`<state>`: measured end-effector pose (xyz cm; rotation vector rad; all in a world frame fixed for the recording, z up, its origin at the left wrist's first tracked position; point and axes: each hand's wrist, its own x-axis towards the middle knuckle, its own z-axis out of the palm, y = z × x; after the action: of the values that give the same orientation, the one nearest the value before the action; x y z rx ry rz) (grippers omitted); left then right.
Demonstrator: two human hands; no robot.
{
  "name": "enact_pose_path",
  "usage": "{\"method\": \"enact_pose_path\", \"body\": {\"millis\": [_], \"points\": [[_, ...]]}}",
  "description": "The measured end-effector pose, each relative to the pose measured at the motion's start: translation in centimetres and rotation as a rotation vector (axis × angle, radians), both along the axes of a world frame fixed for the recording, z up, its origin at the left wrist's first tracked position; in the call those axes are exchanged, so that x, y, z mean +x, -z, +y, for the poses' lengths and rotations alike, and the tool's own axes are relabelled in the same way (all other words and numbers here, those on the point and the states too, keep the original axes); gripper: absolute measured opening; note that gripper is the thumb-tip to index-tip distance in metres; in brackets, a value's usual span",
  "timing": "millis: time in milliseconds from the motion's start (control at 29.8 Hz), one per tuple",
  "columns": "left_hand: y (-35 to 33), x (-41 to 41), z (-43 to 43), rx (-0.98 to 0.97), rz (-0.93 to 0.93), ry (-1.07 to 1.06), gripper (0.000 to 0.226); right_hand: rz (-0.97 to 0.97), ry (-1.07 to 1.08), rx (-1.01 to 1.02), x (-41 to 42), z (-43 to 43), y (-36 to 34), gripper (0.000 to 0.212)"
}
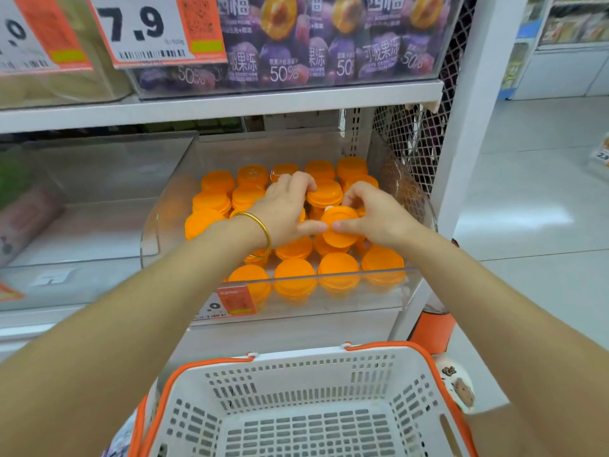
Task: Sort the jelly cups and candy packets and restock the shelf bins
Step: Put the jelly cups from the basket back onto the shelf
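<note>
The hands meet in the centre of the frame: left hand (285,211) and right hand (379,216) both pinch one orange jelly cup (339,225), thumb tips almost touching at its near rim and fingers curled over its far side. The cup is held just above the layer of stocked jelly cups (295,278), with its round lid tilted toward the camera. It has no long axis to align. Neither hand is clearly nearer, as each holds one side. The coming move probably turns on the short drop straight down into the layer. Whether a gap lies beneath the cup cannot be told, because the hands hide that spot.

The clear shelf bin (379,298) holds orange cups in rows, some of them stacked. Above it, a second bin holds purple plum jelly pouches (313,44). At the left of the frame, another clear bin (108,179) shows pinkish packets (23,222) at its edge. At the bottom centre, the shopping basket (296,357) shows only its perforated floor.
</note>
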<state>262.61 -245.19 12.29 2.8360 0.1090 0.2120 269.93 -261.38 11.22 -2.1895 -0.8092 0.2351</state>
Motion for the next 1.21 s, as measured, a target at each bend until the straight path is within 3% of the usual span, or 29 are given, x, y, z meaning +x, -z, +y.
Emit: {"method": "enact_pose_path", "body": {"millis": [168,302,470,672,705,772,873,940,1074,1142,1209], "points": [[1.1,0.2,-0.3,0.258,0.067,0.079,0.07,0.05,0.108,0.0,0.5,1.2,0.6,0.028],[0.9,-0.1,0.3,0.276,0.104,0.099,0.079,0.225,0.164,0.137,0.4,1.4,1.1,0.024],[-0.1,-0.8,1.3,0.356,0.088,0.045,0.07,0.157,0.183,0.17,0.6,1.1,1.1,0.016],[0.0,-1.6,2.1,0.246,0.015,0.034,0.063,0.238,0.197,0.142,0.0,1.0,0.5,0.02],[-0.2,-1.9,2.5,0.247,-0.021,0.022,0.059,0.215,0.2,0.102,-0.2,0.9,0.4,0.022],[-0.4,-3.0,3.6,0.244,-0.056,-0.003,0.05,-0.015,0.234,-0.05,-0.7,0.5,0.0,0.028],[-0.1,-4.8,5.2,0.261,0.125,-0.046,0.049,-0.309,0.243,-0.114,-2.1,0.2,-1.0,0.03],[0.2,-5.6,5.7,0.251,0.228,-0.062,0.05,-0.339,0.173,-0.109,-3.2,0.6,-1.4,0.03],[0.2,-5.7,6.0,0.24,0.265,-0.053,0.05,-0.332,0.08,-0.079,-5.3,1.8,-1.6,0.027],[-0.2,-6.1,5.9,0.178,0.208,-0.06,0.047,-0.354,0.056,-0.047,-6.3,2.1,-1.8,0.025],[-1.0,-7.4,5.2,0.082,0.004,-0.024,0.043,-0.365,0.039,0.009,-7.6,1.9,-2.1,0.022]]}}
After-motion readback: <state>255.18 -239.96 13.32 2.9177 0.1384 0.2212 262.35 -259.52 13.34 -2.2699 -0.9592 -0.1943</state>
